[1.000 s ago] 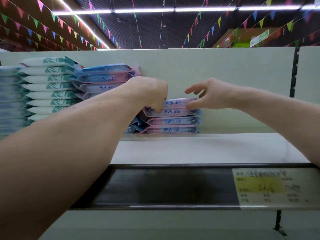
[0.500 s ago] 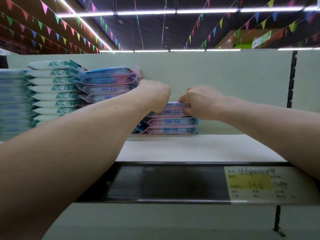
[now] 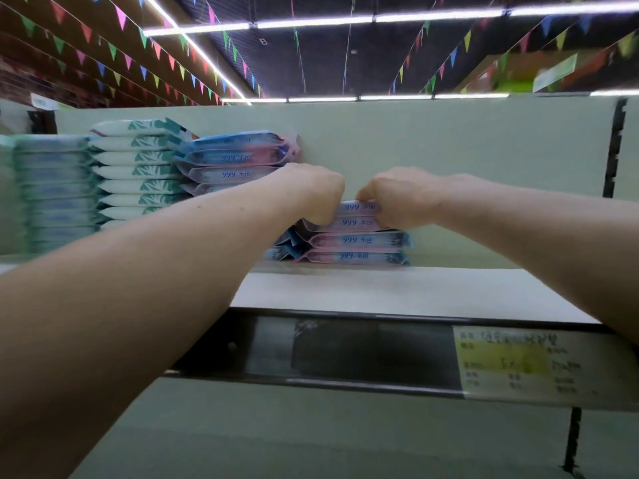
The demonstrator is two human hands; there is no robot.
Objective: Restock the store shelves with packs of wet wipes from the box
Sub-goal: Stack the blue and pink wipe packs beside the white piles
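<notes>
Both hands are up on the shelf (image 3: 415, 288), close together and clamped on the same thing. The left hand (image 3: 318, 193) curls round the left end of the top packs (image 3: 356, 214) and the right hand (image 3: 397, 197) round the right end, knuckles towards the camera. These top packs lie flat on a short stack (image 3: 359, 248) of pink and blue wipes near the back panel (image 3: 449, 150). Their long axis runs left to right, parallel to the shelf's front edge, so each hand has one end and neither is the nearer. Just left stands a taller stack (image 3: 235, 157) of the same wipes, then white and green packs (image 3: 138, 167). The likely next move is to square the packs and let go, which depends on both ends staying level. The box is out of view.
</notes>
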